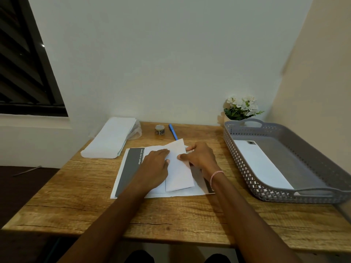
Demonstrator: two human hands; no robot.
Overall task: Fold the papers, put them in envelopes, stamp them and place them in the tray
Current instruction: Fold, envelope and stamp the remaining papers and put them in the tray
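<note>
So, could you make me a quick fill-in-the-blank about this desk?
The pen is ____.
The stamped envelope lies in the ____ tray.
The bracelet is on the ____ wrist.
The left hand presses the folded paper, which is ____.
Missing words: blue; grey; right; white.

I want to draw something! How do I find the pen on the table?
Look at the wooden table, along its far edge by the wall. Between the white envelope pile on the left and the grey tray on the right lie two small things. The pen is the thin blue stick, just right of the small round roll.
</note>
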